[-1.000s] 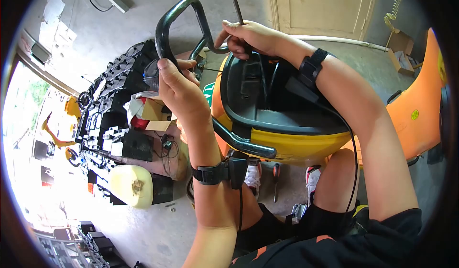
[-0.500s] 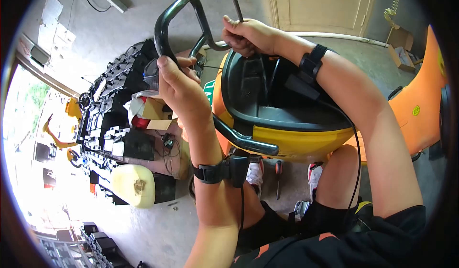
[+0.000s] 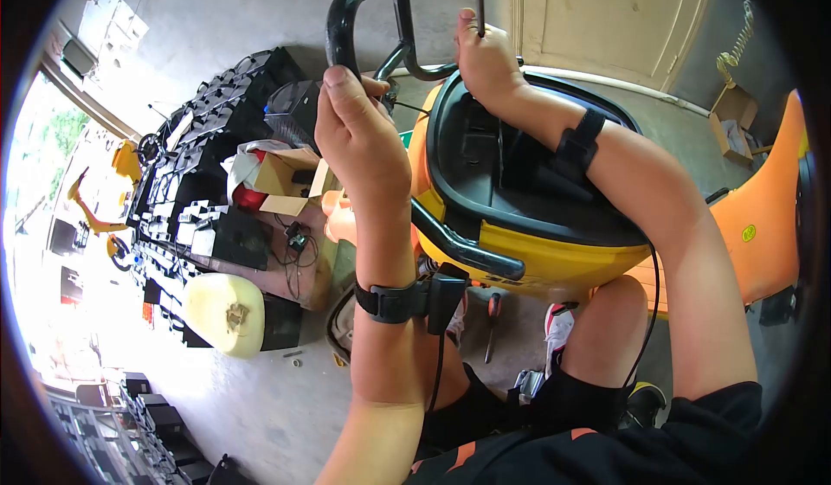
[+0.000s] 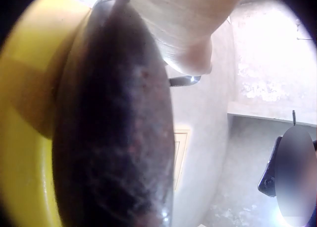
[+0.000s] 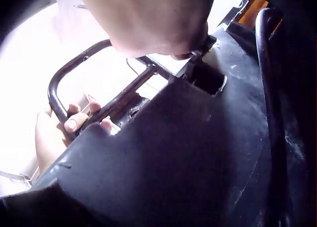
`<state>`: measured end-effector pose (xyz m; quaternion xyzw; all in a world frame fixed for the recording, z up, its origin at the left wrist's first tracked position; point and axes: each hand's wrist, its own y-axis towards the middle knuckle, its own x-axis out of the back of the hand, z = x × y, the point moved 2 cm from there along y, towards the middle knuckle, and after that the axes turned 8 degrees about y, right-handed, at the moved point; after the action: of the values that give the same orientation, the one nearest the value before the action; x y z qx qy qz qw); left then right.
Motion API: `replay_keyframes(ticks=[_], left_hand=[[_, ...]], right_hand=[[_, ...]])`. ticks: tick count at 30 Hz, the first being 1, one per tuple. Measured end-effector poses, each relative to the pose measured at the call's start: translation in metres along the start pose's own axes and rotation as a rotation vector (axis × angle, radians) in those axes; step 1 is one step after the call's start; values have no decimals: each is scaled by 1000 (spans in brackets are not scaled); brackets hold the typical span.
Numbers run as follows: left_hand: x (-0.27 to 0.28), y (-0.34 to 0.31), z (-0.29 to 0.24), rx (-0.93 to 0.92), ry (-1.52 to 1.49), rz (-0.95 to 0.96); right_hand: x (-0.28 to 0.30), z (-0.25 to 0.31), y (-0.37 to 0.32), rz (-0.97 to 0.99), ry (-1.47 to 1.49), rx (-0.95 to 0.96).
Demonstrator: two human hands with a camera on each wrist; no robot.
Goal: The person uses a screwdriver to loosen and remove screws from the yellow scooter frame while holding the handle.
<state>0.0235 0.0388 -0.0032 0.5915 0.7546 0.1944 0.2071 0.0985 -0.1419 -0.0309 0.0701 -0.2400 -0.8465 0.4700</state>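
In the head view my left hand (image 3: 363, 134) grips a bent black tube rack (image 3: 342, 31) at the rear of a yellow and orange scooter body (image 3: 563, 264). The right wrist view shows those left fingers (image 5: 74, 123) curled round the tube from below. My right hand (image 3: 492, 65) is curled with its thumb up, holding a thin dark metal rod (image 3: 480, 0) that sticks up past the thumb. It sits above the black plastic seat compartment (image 3: 537, 217), beside the rack's right end. The rod's lower end is hidden by the hand.
A screwdriver (image 3: 492, 325) lies on the floor between the feet. Left of the scooter are rows of black battery boxes (image 3: 208, 165), an opened cardboard box (image 3: 281, 178) and a pale yellow jug (image 3: 223, 314). A curved black bar (image 3: 467, 247) juts from the scooter's near side.
The head view has shifted. My right hand has turned, its fingers closing into a fist with the thumb up by the rod. The left hand keeps its hold on the rack.
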Motion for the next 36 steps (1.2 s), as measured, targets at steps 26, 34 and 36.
replay_keyframes(ticks=[26, 34, 36], left_hand=[[-3, 0, 1, -66, 90, -59], [1, 1, 1, -16, 88, 4], [1, 0, 1, -22, 82, 4]], right_hand=[[29, 11, 5, 707, 581, -159], [23, 9, 7, 885, 633, -420], [23, 10, 5, 905, 600, -406]])
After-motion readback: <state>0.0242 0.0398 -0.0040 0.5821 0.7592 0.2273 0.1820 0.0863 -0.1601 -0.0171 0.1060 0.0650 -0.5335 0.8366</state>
